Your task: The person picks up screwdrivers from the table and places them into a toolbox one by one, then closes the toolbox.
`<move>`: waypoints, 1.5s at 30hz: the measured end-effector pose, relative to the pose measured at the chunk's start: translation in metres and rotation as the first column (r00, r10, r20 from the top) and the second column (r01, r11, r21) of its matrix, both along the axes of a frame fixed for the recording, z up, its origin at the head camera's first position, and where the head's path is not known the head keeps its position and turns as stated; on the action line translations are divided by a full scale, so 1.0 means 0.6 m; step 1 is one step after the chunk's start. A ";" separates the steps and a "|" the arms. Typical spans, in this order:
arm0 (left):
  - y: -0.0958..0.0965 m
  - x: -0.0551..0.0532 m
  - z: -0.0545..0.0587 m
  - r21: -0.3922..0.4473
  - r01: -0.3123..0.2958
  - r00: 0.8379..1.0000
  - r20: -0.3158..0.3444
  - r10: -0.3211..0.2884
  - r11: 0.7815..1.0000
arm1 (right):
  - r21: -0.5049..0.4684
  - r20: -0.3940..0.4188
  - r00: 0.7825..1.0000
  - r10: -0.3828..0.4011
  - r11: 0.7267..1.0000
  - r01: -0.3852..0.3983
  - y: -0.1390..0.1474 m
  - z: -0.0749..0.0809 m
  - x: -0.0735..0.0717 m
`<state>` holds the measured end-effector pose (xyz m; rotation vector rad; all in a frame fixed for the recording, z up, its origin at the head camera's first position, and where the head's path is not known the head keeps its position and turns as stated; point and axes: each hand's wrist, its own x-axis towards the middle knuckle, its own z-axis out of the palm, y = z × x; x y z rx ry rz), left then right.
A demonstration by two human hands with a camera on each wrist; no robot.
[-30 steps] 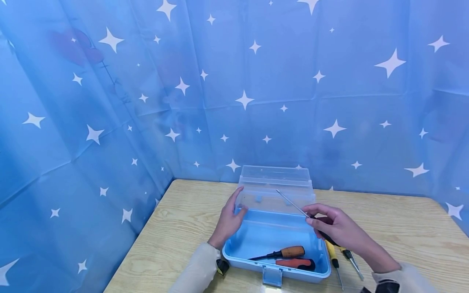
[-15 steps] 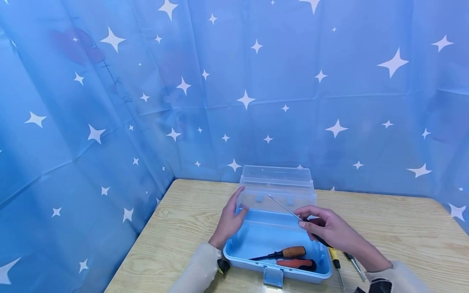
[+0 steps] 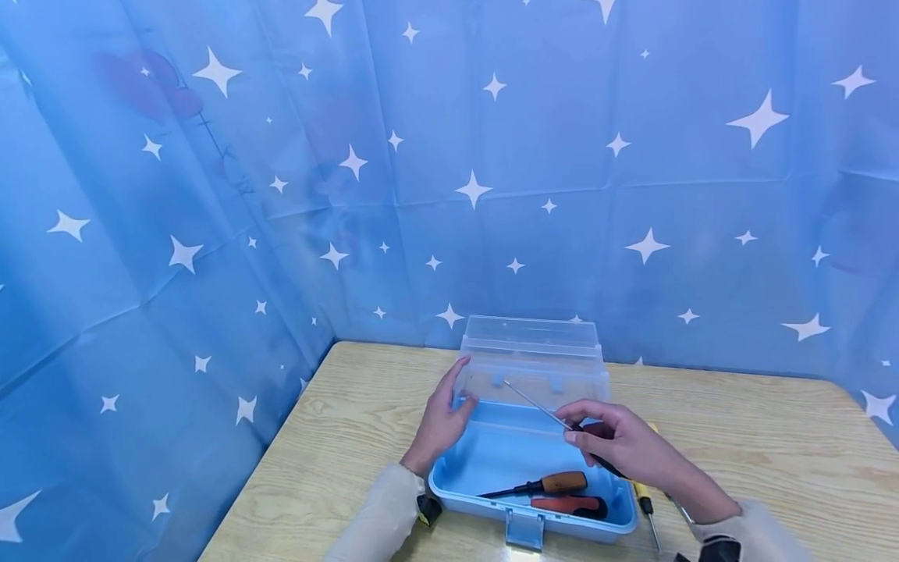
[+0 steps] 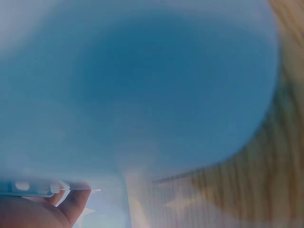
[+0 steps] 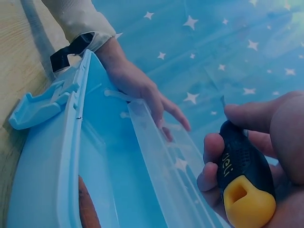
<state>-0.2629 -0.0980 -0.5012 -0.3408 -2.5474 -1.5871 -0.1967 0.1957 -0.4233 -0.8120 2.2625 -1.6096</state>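
Note:
In the head view my right hand point(image 3: 632, 445) grips a screwdriver point(image 3: 537, 403) over the right side of a light blue toolbox point(image 3: 470, 507). Its thin metal shaft slants up and left. The right wrist view shows the black-and-yellow handle point(image 5: 244, 161) between thumb and fingers. At the raised clear lid point(image 3: 534, 367), my left hand point(image 3: 441, 421) rests on the left edge near the back corner, thumb and index finger spread apart. Inside the box lie a brown-handled screwdriver point(image 3: 562, 482) and a red-handled one point(image 3: 569, 506), side by side along the front wall.
Yellow-handled screwdrivers point(image 3: 646, 506) lie on the wooden table point(image 3: 351, 421) right of the box, partly hidden by my right forearm. The box's front latch point(image 3: 524, 531) hangs down. A blue star-printed curtain point(image 3: 421, 195) stands behind the table and along its left side.
My right hand has moved left and slightly down, bringing the screwdriver farther over the toolbox. My left hand has stayed at the lid's edge.

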 end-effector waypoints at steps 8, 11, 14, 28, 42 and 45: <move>-0.002 -0.001 0.001 -0.004 -0.004 1.000 0.010 0.004 1.000 | -0.006 0.000 0.998 0.062 0.998 -0.062 -0.013 -0.009 -0.002; -0.001 -0.001 0.002 -0.005 -0.009 1.000 0.015 0.009 1.000 | 0.002 -0.017 0.996 0.089 0.996 -0.089 -0.019 -0.016 -0.002; -0.001 0.000 0.001 -0.004 -0.012 1.000 0.021 0.012 1.000 | 0.008 -0.048 0.992 0.120 0.993 -0.119 -0.024 -0.023 -0.002; -0.001 -0.002 -0.001 0.005 -0.017 0.999 0.035 0.017 1.000 | -0.009 -0.055 0.961 0.271 0.962 -0.272 -0.037 -0.049 -0.005; -0.002 0.000 0.002 0.021 -0.007 0.999 0.037 0.006 1.000 | 0.047 -0.008 0.964 0.265 0.963 -0.264 -0.042 -0.067 -0.005; -0.002 -0.001 0.002 0.027 -0.005 0.999 0.037 0.004 1.000 | 0.064 -0.010 0.965 0.263 0.963 -0.262 -0.042 -0.072 -0.006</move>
